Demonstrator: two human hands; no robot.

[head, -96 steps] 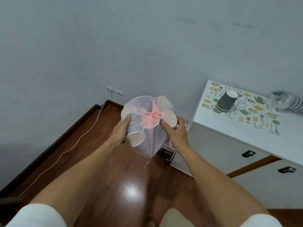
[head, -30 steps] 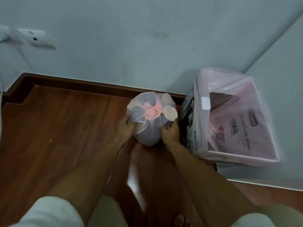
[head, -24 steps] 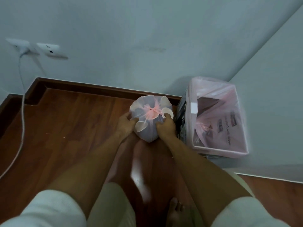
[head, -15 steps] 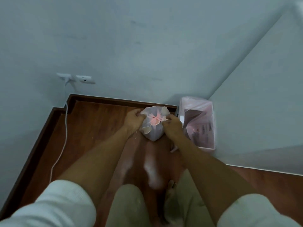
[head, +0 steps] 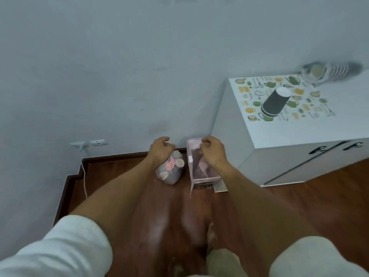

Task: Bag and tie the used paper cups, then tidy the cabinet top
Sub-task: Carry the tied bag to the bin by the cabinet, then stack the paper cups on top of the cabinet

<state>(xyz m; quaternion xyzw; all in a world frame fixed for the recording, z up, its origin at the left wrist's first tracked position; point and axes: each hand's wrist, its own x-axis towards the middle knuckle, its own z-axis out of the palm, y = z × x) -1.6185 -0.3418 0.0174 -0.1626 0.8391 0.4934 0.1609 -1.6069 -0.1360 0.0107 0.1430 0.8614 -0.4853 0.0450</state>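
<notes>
Now the tied bag of cups (head: pixel 169 170) sits on the wood floor (head: pixel 123 176), just beside the bin with the pink liner (head: pixel 201 172), and no hand is on it. The left hand (head: pixel 160 149) hangs above the bag with its fingers loosely curled and nothing in them. The right hand (head: pixel 213 151) hangs above the bin the same way, loose and holding nothing. The bagging part looks done, since the pink knot is pulled tight at the top of the bag. What is left seems to be the cabinet top (head: pixel 299 124). A stack of dark paper cups (head: pixel 274 102) stands there upside down on the mat with little pictures (head: pixel 311 92), and it looks a bit tilted in this wide view. If a hand grabs it too fast or bumps it from the side, the stack could tip and the cups could roll off the edge to the floor. At the far back corner there is a blurry clear bag with more cups (head: pixel 327 71); I cannot tell how it lies, and it may slide if it is pulled by one end. The tied bag is soft and round, so a foot stepping back could kick it over or squash the cups inside. A white cord (head: pixel 84 176) runs down the wall to the floor on the left, and a foot could catch on it too.
</notes>
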